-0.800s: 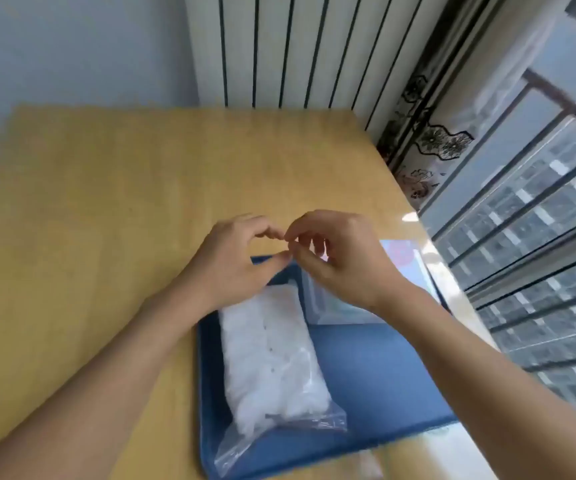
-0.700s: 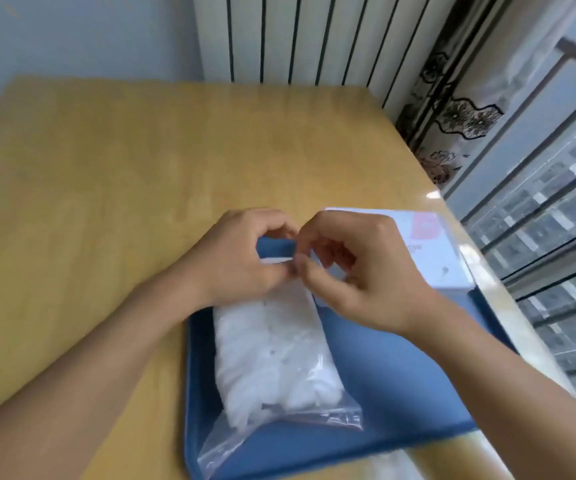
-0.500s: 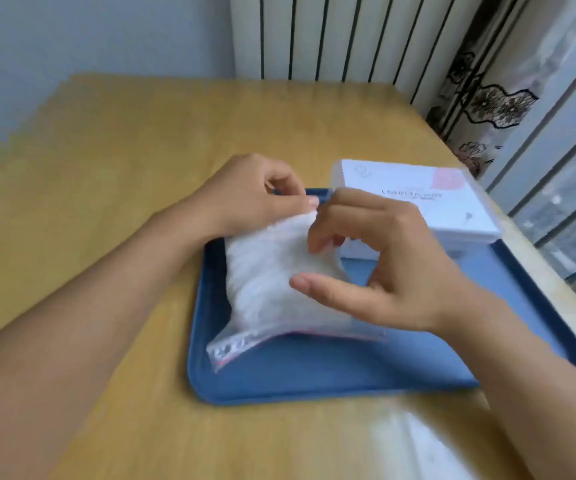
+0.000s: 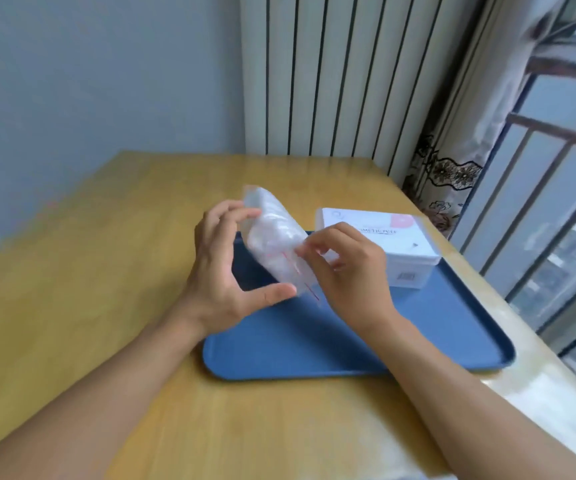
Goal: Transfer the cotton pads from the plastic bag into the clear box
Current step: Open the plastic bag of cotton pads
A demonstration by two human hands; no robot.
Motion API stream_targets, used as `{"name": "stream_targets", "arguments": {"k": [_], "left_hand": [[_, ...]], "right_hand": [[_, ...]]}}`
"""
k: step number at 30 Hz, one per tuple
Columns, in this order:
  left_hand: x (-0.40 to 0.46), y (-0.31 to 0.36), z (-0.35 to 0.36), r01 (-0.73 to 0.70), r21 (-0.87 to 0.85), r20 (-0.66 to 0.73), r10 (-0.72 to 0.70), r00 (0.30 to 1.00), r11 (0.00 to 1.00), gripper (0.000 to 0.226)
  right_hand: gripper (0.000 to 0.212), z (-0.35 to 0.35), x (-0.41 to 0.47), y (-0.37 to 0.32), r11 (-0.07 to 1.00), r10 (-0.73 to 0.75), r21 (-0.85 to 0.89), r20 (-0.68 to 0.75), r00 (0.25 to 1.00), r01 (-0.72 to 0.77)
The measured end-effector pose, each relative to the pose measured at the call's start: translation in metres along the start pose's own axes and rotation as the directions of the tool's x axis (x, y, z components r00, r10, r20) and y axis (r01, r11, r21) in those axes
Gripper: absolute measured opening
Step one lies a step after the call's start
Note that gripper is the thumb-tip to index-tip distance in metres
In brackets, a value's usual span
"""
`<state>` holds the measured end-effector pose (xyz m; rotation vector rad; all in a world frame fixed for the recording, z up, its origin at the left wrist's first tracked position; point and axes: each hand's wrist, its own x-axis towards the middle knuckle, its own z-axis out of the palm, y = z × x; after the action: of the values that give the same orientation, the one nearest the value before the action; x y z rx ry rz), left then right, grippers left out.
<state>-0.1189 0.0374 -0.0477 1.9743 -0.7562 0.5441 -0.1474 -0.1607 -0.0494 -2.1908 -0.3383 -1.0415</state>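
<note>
A clear plastic zip bag (image 4: 274, 240) full of white cotton pads hangs tilted above the blue tray (image 4: 418, 341), its red zip strip pointing down toward me. My left hand (image 4: 224, 271) grips the bag from the left, fingers at its upper part and thumb under its lower end. My right hand (image 4: 345, 271) pinches the bag's zip edge from the right. The clear box (image 4: 383, 244), lid on, with a white and pink label, stands on the tray's far right part, just behind my right hand.
The tray lies on a wooden table (image 4: 89, 306). A white radiator (image 4: 331, 74) stands behind the table. A patterned curtain (image 4: 453, 150) and a barred window (image 4: 556, 220) run along the right edge.
The bag has been lifted off the tray and turned upright between both hands. The camera view has tilted up, so more wall and radiator show.
</note>
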Motion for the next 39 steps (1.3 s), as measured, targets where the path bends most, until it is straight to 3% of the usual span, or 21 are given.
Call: {"name": "stream_targets", "arguments": {"k": [2,3,5,8,11,16,20,24,27,33,39], "left_hand": [[-0.004,0.004,0.009,0.043,-0.058,-0.017,-0.044,0.999,0.997,0.093],[-0.003,0.005,0.015,0.068,-0.097,-0.051,-0.074,0.996,0.993,0.086],[0.001,0.007,0.021,0.068,-0.144,-0.122,-0.086,0.989,0.987,0.062],[0.008,0.001,0.021,-0.038,0.026,-0.182,0.043,0.982,0.999,0.024],[0.009,-0.006,0.017,-0.072,0.141,-0.168,0.095,0.981,0.987,0.011],[0.007,0.003,0.017,-0.199,0.362,-0.149,0.267,0.952,0.911,0.012],[0.003,0.016,0.023,-0.273,0.382,-0.115,0.338,0.934,0.883,0.018],[-0.001,0.016,0.03,-0.214,0.254,-0.099,0.245,0.964,0.943,0.016],[-0.001,0.012,0.031,-0.175,0.195,-0.071,0.192,0.979,0.965,0.016],[0.001,0.012,0.031,-0.071,0.132,-0.106,0.085,0.991,0.989,0.018],[0.004,0.01,0.028,-0.137,0.245,-0.071,0.159,0.985,0.96,0.007]], "right_hand": [[0.015,0.0,0.003,-0.002,0.986,0.143,0.093,-0.082,0.986,-0.135],[0.017,0.0,0.004,-0.003,0.945,0.259,0.216,-0.042,0.965,-0.245],[0.018,0.0,0.001,-0.007,0.785,0.42,0.44,0.139,0.897,-0.436],[0.016,-0.002,-0.005,-0.01,0.582,0.448,0.57,0.371,0.813,-0.58],[0.026,-0.008,-0.007,-0.016,0.498,0.461,0.54,0.499,0.734,-0.679],[0.048,-0.012,-0.003,-0.024,0.481,0.561,0.414,0.531,0.634,-0.773],[0.059,-0.017,-0.001,-0.028,0.426,0.584,0.358,0.592,0.555,-0.831],[0.036,-0.013,-0.002,-0.027,0.463,0.565,0.44,0.522,0.639,-0.77],[0.021,-0.008,-0.002,-0.021,0.458,0.579,0.475,0.482,0.658,-0.751],[0.023,-0.007,-0.002,-0.013,0.43,0.512,0.57,0.486,0.709,-0.701],[0.017,-0.004,-0.004,-0.013,0.413,0.517,0.583,0.483,0.707,-0.7]]}}
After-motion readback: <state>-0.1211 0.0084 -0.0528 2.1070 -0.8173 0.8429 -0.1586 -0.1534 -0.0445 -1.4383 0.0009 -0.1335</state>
